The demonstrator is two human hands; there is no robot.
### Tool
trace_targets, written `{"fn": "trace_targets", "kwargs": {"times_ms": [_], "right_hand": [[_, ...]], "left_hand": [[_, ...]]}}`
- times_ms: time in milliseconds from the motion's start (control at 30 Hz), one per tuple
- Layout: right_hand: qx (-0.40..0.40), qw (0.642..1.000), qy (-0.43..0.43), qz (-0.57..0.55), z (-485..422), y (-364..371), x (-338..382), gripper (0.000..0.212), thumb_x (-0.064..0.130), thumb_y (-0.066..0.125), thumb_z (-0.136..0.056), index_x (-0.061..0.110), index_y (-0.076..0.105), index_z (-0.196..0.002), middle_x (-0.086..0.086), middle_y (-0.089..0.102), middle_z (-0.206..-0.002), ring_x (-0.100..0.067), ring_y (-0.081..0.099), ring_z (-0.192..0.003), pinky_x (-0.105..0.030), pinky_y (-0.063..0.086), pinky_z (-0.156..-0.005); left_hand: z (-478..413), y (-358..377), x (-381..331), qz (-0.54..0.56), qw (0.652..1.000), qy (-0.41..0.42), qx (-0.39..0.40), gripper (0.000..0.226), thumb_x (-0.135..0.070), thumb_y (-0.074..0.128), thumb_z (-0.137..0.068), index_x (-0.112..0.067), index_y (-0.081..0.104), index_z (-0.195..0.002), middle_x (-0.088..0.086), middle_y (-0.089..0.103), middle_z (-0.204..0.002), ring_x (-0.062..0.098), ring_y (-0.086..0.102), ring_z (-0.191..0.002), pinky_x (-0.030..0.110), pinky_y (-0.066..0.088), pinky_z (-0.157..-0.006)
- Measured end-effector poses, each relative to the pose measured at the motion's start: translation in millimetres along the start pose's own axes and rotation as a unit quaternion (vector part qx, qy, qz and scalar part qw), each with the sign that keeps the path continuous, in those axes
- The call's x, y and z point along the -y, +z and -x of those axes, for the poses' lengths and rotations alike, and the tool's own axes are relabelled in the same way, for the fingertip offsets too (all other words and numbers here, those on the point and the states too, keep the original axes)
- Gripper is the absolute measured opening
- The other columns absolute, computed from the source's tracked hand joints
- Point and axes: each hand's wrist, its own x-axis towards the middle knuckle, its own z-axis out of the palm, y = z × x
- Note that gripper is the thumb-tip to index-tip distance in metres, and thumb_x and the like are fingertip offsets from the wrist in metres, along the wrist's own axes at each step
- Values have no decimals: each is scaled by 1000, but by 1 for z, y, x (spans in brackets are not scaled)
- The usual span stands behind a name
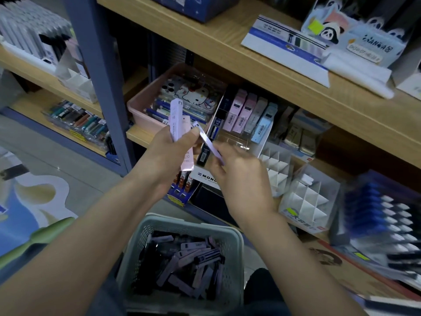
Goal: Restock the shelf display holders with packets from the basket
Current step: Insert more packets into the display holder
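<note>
Lilac packet point(210, 145) is pinched at its lower end by our right hand point(242, 179), its top end against the left thumb. Our left hand point(169, 151) has its fingers curled round a stack of pink and lilac packets point(180, 124), held upright. Both are just in front of the clear display holder point(237, 139) on the shelf point(140, 135), partly filled with pastel packets point(262, 124). The grey basket point(141, 238) below holds loose packets point(196, 261)

Wooden shelves point(227, 49), blue upright point(95, 65), grey floor point(45, 147).
</note>
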Motion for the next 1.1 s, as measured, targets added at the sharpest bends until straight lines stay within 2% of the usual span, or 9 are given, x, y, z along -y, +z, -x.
{"fn": "trace_targets", "kwargs": {"times_ms": [167, 267, 333, 467, 567, 700, 867, 967, 1100], "right_hand": [[-3, 998, -50, 34, 11, 8, -1, 39, -2, 70, -72, 1, 66, -110, -12, 60, -80, -28, 55, -47, -35, 50, -39], [26, 991, 28, -128, 12, 6, 0, 37, 3, 62, -84, 10, 61, -120, -4, 59, -106, -20, 61, -79, -39, 56, -69], [69, 954, 115, -268, 8, 1, 3, 32, 10, 62, -88, 21, 58, -118, 5, 60, -110, -9, 61, -90, -31, 53, -79], [116, 862, 234, -435, -2, -8, 3, 16, 21, 60, -90, 21, 56, -105, 7, 68, -89, -6, 67, -69, -19, 52, -62], [150, 895, 209, -365, -6, -11, -11, 15, 24, 65, -86, 22, 60, -100, 5, 67, -73, -6, 64, -67, -20, 48, -67], [215, 906, 190, -312, -8, -15, -23, 9, 16, 65, -87, 20, 61, -94, 1, 69, -86, -13, 65, -83, -29, 54, -82], [65, 916, 234, -318, -14, -19, -43, 24, 7, 59, -89, 27, 46, -92, -6, 63, -97, -19, 65, -90, -37, 57, -78], [-44, 943, 208, -256, -20, -20, -56, 13, 10, 54, -93, 20, 50, -101, 3, 62, -88, -12, 63, -78, -33, 55, -71], [-121, 954, 194, -195, -29, -18, -64, 19, 16, 45, -99, 27, 57, -91, 21, 59, -85, -2, 62, -86, -38, 52, -90]], "left_hand": [[-2, 4, 2, -3, 1000, 14, -24, 11, -21, 48, -97, -23, 55, -88, 1, 61, -81, 10, 59, -75, 26, 45, -63], [-4, 5, 3, -5, 999, 11, -42, 14, -14, 48, -97, -20, 56, -87, 0, 62, -78, 8, 59, -68, 24, 47, -61], [-5, 5, 5, -9, 998, 10, -57, 16, -11, 49, -96, -19, 57, -85, 0, 60, -75, 10, 57, -66, 25, 46, -60], [-9, 2, 5, -40, 999, 7, -31, 6, -16, 52, -94, -17, 56, -98, 8, 60, -85, 22, 57, -81, 35, 45, -69], [-7, 1, 7, -84, 996, 2, 23, 9, -14, 52, -94, -16, 55, -102, 4, 57, -75, 14, 53, -68, 24, 42, -57], [-5, 0, 9, -118, 991, 8, 55, 12, -14, 55, -93, -16, 52, -104, 3, 55, -74, 10, 51, -63, 14, 42, -45], [-14, -6, 13, -96, 995, -15, 17, 29, -26, 59, -92, -16, 50, -117, 8, 57, -95, 18, 52, -80, 28, 46, -63], [-17, -6, 14, -95, 995, -9, -3, 32, -28, 60, -91, -16, 50, -118, 8, 56, -92, 18, 52, -79, 25, 41, -58], [-16, -3, 13, -76, 997, 2, 5, 34, -22, 56, -93, -11, 45, -124, 3, 50, -82, 12, 49, -70, 18, 40, -50]]}}
